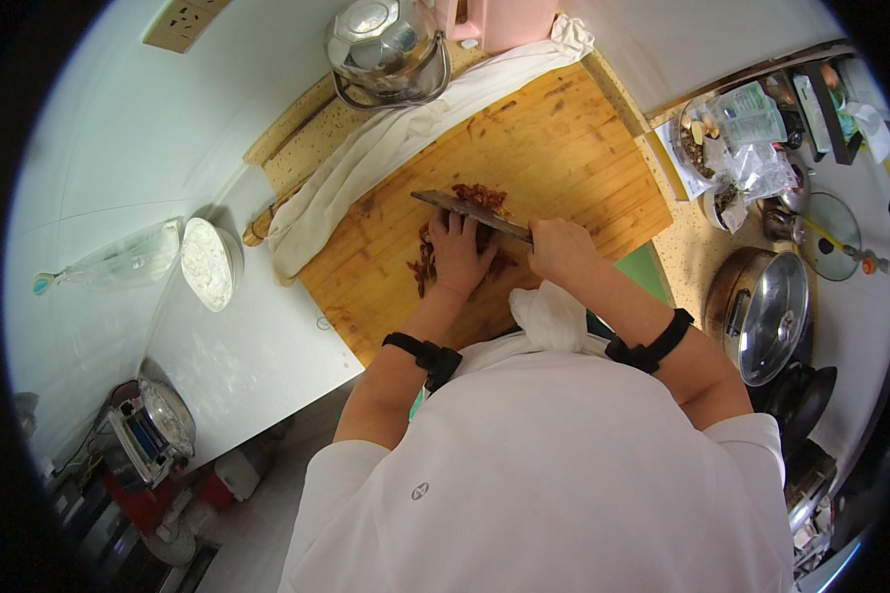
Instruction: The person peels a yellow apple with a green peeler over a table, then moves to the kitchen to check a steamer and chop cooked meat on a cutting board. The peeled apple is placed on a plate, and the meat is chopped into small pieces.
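My right hand [560, 248] grips the handle end of a knife [471, 210], whose long dark blade slants across a wooden cutting board [564, 141]. My left hand [460, 252] lies beside the blade on the near side, fingertips against it, over dark reddish-brown food pieces [424, 259]. Whether its fingers pinch any of them is hidden. Beyond the blade sits a small heap of finely chopped reddish-brown food [480, 196]. Other bits lie under and around the left hand.
A white cloth [386, 148] lies along the board's far edge, with a lidded metal pot [389, 55] and a pink pitcher [512, 22] behind. A bowl of white powder [208, 263] stands left. At right are a glass-lidded pan [771, 319] and bowls with plastic bags [760, 170].
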`<control>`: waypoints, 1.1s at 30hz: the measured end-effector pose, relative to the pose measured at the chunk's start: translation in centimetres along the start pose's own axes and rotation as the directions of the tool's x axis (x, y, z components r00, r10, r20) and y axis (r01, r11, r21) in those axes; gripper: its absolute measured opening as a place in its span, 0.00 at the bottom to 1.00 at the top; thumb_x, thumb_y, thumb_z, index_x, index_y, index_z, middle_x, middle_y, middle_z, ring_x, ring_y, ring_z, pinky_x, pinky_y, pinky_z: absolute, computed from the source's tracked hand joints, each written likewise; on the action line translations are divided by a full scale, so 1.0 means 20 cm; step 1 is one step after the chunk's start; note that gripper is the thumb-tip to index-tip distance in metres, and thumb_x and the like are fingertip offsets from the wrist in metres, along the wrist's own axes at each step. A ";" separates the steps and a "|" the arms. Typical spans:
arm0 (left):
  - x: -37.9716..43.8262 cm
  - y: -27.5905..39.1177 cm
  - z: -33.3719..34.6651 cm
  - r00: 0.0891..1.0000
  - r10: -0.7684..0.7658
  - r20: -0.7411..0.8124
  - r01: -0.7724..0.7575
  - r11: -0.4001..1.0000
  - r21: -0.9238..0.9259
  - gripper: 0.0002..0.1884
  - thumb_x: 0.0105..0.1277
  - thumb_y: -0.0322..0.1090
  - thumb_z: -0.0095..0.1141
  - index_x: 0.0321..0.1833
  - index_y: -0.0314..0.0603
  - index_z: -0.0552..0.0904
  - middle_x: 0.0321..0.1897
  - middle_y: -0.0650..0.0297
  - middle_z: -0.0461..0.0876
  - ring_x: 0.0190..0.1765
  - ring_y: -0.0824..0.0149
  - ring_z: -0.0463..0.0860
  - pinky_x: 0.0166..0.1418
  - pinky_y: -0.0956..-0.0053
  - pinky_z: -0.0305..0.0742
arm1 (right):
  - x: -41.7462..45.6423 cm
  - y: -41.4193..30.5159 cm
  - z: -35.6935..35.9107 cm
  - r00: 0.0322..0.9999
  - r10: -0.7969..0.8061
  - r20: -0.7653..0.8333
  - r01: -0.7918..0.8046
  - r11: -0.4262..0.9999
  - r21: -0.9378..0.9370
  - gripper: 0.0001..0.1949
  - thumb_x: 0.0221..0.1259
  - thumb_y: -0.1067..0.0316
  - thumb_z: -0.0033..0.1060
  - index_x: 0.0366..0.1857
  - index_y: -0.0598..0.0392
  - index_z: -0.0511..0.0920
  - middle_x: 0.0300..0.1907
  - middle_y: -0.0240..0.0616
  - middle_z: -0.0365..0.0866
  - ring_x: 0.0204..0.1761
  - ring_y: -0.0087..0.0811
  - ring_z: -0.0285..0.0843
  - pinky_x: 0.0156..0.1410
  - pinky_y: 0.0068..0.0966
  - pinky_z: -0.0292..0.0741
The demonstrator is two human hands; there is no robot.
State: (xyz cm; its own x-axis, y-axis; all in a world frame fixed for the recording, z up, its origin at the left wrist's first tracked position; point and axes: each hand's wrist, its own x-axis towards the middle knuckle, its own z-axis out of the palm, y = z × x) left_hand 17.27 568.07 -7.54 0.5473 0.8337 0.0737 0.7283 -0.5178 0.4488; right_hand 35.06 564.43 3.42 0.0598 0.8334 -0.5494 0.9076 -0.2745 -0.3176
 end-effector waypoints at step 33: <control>-0.03 -0.01 0.00 1.000 -0.014 0.014 0.014 1.000 -0.027 0.30 0.58 0.42 0.65 0.62 0.37 0.72 0.62 0.37 0.63 0.65 0.32 0.59 0.69 0.40 0.57 | -0.05 0.02 0.05 0.998 -0.028 -0.059 0.032 0.997 0.075 0.12 0.50 0.68 0.59 0.37 0.62 0.82 0.33 0.55 0.84 0.37 0.54 0.84 0.44 0.44 0.80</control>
State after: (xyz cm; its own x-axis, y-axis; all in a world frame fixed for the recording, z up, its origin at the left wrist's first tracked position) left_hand 16.81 567.66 -7.70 0.5430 0.8379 0.0552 0.7244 -0.5006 0.4740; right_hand 34.90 562.99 3.07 0.0589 0.8674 -0.4941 0.8752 -0.2829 -0.3923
